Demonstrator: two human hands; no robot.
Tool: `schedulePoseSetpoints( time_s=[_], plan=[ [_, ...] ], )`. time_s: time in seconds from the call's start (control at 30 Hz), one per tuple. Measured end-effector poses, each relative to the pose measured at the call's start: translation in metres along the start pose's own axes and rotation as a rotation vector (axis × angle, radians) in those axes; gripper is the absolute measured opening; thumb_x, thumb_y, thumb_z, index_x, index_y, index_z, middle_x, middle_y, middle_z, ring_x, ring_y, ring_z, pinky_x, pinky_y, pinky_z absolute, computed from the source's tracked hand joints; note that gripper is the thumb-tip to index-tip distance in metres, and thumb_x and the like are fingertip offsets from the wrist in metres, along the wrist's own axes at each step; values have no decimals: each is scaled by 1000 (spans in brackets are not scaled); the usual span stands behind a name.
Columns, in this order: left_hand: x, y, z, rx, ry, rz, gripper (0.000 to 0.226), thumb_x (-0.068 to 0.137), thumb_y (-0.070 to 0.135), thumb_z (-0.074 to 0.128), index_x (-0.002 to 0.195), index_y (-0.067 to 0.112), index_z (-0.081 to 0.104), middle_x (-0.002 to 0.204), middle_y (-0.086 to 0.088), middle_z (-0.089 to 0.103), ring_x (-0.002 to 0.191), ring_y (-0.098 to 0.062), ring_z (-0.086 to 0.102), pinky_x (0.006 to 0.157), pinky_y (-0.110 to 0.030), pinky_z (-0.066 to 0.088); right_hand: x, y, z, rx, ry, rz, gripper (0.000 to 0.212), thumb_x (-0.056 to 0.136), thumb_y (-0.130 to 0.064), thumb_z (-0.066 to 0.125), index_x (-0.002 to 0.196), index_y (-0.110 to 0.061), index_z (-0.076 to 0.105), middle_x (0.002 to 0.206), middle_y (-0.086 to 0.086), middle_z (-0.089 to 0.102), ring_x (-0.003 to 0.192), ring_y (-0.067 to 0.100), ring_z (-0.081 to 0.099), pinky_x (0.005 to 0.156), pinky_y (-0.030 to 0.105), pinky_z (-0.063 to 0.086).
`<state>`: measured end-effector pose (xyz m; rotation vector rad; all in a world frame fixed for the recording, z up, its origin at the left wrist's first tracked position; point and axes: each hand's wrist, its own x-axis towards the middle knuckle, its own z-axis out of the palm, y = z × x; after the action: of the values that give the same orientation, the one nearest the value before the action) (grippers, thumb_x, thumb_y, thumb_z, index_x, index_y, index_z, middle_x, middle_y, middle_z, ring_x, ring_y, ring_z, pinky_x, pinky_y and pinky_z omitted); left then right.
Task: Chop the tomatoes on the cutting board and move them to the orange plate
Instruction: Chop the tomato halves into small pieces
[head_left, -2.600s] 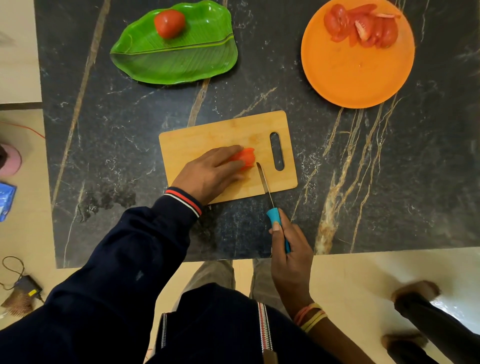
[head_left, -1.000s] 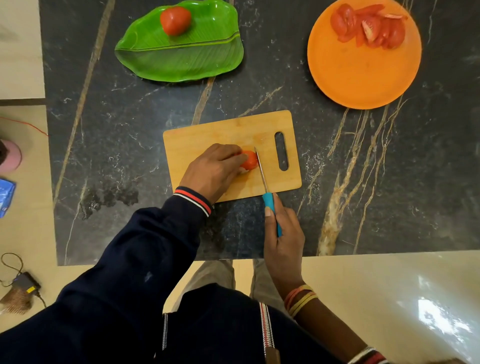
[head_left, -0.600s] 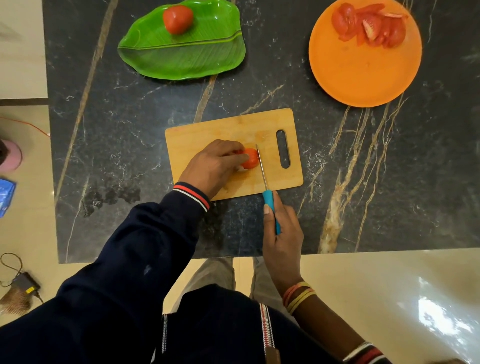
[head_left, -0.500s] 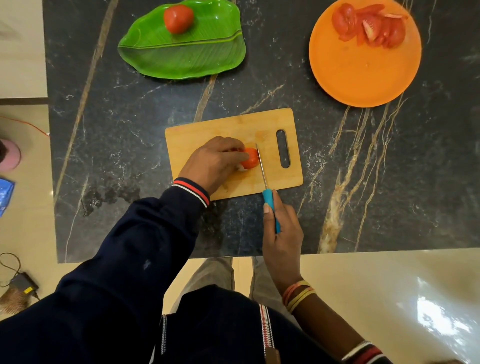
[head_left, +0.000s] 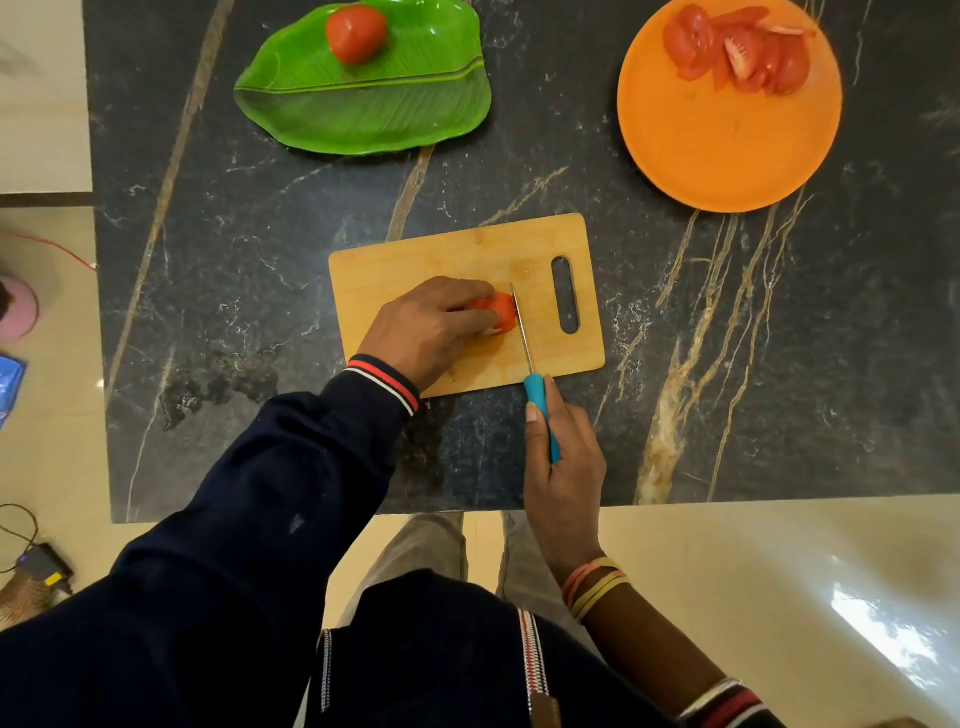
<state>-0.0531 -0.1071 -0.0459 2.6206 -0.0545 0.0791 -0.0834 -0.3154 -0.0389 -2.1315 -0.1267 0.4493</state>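
Observation:
A red tomato (head_left: 503, 310) lies on the wooden cutting board (head_left: 415, 265), mostly covered by my left hand (head_left: 426, 327), whose fingers curl over it and hold it down. My right hand (head_left: 563, 457) grips the blue handle of a knife (head_left: 524, 338). Its blade stands against the tomato's right side. The orange plate (head_left: 727, 150) at the back right carries several tomato slices (head_left: 743, 52) near its far rim. A whole tomato (head_left: 356, 34) sits on the green leaf-shaped plate (head_left: 374, 109) at the back left.
The board lies near the front edge of a black marble table (head_left: 234, 234), with its handle slot to the right. Beyond the table's left edge the floor holds a pink object (head_left: 18, 312), a blue packet (head_left: 8, 384) and a cable with a charger (head_left: 41, 566).
The knife has moved forward from the board's front edge until its blade stands at the tomato's right side. My left hand has stayed on the tomato. A person's feet at the lower right have gone.

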Motion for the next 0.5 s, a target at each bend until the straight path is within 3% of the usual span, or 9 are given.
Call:
schedulePoseSetpoints(
  time_s=[0.17, 0.37, 0.5],
  plan=[
    [0, -3, 2, 38, -31, 43, 22, 93, 21, 57, 109, 15, 71, 117, -10, 66, 102, -28, 62, 78, -42, 56, 1, 0, 0, 9, -2, 2, 41, 105, -20, 47, 144, -9, 49, 103, -1, 54, 86, 6, 54, 73, 9, 44],
    [2, -4, 2, 38, -35, 42, 18, 91, 17, 63, 104, 10, 73, 116, -12, 66, 101, -30, 63, 77, -44, 57, 0, -2, 0, 54, 20, 11, 41, 104, -20, 48, 143, -8, 50, 102, -2, 55, 84, 6, 55, 71, 9, 44],
    [1, -1, 2, 27, -26, 36, 22, 93, 21, 56, 103, 10, 73, 115, -12, 67, 101, -30, 63, 79, -43, 57, -2, -5, 1, 74, 11, -1, 41, 104, -18, 48, 143, -8, 51, 99, -2, 54, 80, 6, 53, 67, 10, 43]
  ],
)
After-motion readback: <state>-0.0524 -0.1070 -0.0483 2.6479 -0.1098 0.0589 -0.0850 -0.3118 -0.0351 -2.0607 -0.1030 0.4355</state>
